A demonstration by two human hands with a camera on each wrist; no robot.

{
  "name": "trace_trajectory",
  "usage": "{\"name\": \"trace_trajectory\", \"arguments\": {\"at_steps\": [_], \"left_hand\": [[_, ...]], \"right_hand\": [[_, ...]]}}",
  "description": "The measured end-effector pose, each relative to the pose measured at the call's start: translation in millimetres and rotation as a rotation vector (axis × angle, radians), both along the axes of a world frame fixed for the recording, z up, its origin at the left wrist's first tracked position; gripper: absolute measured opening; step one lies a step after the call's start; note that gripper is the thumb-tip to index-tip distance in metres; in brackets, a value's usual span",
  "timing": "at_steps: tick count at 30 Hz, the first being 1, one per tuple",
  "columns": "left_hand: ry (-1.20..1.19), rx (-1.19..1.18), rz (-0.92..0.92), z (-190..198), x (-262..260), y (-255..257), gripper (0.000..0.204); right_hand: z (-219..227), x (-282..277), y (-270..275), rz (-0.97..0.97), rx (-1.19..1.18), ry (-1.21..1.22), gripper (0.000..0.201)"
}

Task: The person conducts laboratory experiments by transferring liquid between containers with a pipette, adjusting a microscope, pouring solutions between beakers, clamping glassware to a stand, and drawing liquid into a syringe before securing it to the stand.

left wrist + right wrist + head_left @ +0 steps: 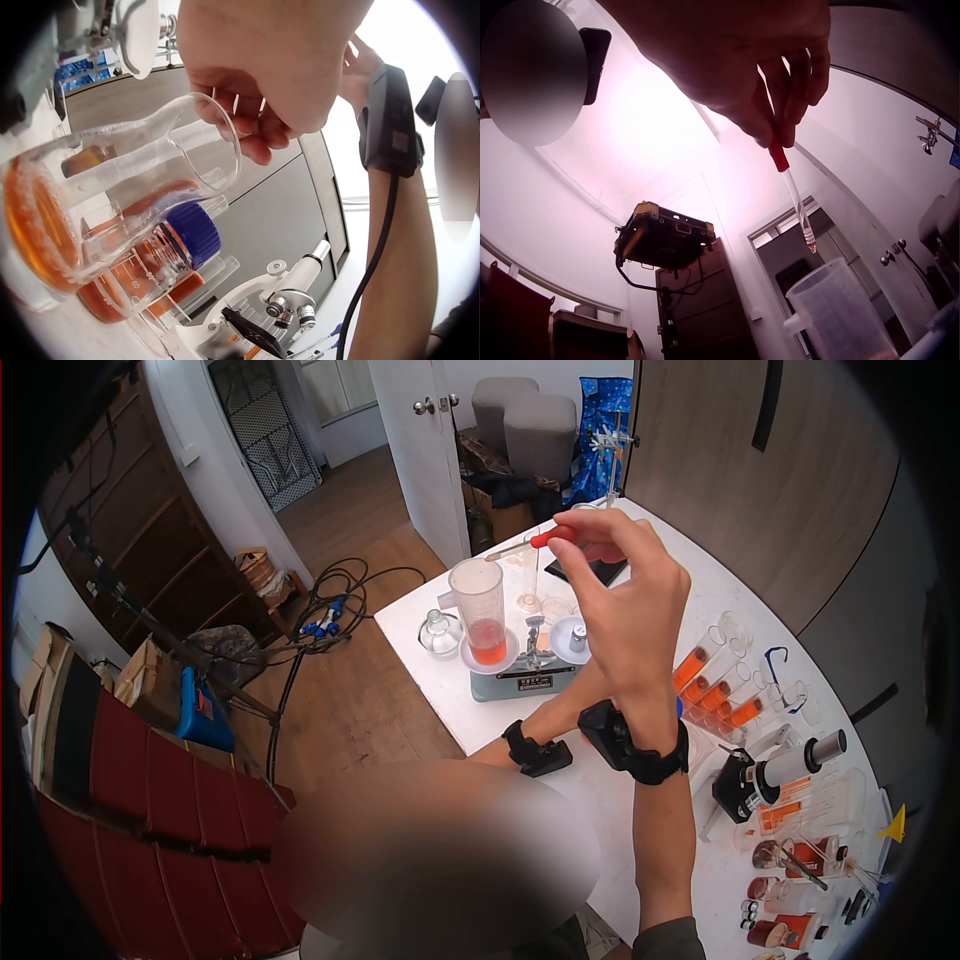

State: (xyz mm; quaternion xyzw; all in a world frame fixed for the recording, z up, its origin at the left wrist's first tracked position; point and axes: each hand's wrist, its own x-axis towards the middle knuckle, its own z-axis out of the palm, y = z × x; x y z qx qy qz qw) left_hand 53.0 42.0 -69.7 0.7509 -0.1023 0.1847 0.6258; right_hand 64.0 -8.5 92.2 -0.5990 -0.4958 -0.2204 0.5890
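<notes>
My right hand (640, 600) pinches the red bulb of a dropper (552, 537) between thumb and fingers. The dropper's glass tip hangs above the mouth of a clear plastic jug (478, 600) holding red liquid on the balance's left pan. In the right wrist view a little liquid shows near the tip of the dropper (799, 204), over the jug (840, 307). The left wrist view has my left hand (262, 75) with loosely bent fingers beside the rim of a glass flask (142, 154) with orange liquid; nothing held is visible. In the head view that hand is hidden behind the right.
On the white table (425, 675) stand the balance (530, 684), a small glass bottle (438, 632), tubes of orange liquid (715, 695), a microscope (785, 768) and several jars at the right. A blue-capped bottle (193, 232) stands beside the flask.
</notes>
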Motion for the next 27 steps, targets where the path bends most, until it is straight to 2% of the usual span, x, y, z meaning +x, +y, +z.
{"name": "trace_trajectory", "arguments": {"at_steps": [17, 23, 25, 26, 27], "left_hand": [[-0.009, -0.103, -0.021, 10.2, -2.8, -4.4, 0.044], [-0.185, -0.094, 0.040, -17.6, 23.6, 0.4, 0.027], [-0.177, 0.134, -0.017, -28.2, 26.0, 5.5, 0.014], [-0.174, 0.135, -0.019, -17.3, 21.5, 0.4, 0.014], [-0.229, 0.082, 0.073, -5.2, 16.2, -7.6, 0.017]], "right_hand": [[-1.0, 1.5, -2.6, -0.022, -0.006, -0.010, 0.017], [0.6, 1.8, -14.0, -0.017, 0.030, 0.029, 0.018], [2.6, 3.8, -22.0, -0.051, 0.027, 0.012, 0.019], [3.1, 6.3, -26.5, -0.053, 0.028, 0.015, 0.019], [3.5, 9.7, -31.8, -0.064, 0.033, 0.020, 0.020]]}}
